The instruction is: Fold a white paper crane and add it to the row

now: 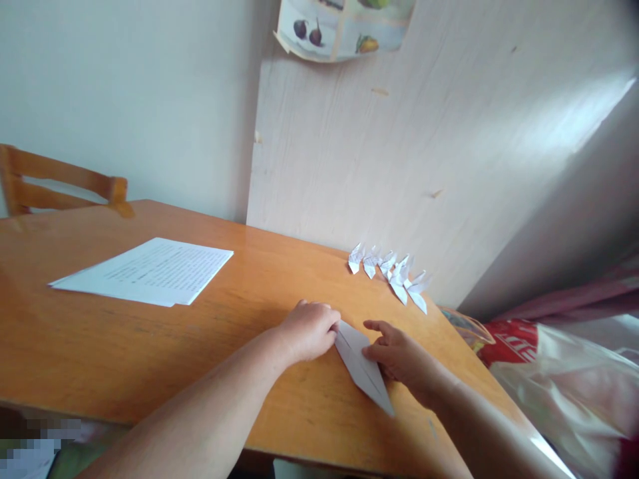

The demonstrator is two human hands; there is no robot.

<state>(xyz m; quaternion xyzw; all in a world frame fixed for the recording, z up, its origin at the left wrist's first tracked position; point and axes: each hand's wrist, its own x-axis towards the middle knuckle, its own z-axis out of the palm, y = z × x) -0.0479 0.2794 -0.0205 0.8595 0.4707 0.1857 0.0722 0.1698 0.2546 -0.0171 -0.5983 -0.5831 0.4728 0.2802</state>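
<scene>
A white sheet folded into a long kite shape (pixel 360 362) lies flat on the wooden table (pixel 150 346). My left hand (pixel 309 329) is curled into a loose fist, its fingers pinching the paper's upper tip. My right hand (pixel 397 356) rests on the paper's right edge, fingers bent and pressing it down. Several small folded white paper figures (pixel 392 271) stand in a row at the table's far edge, against the wall.
A stack of printed sheets (pixel 147 271) lies at the table's left middle. A wooden chair back (pixel 60 183) rises behind the far left corner. A pale wooden panel (pixel 424 133) backs the table. A plastic bag (pixel 549 372) sits right of it.
</scene>
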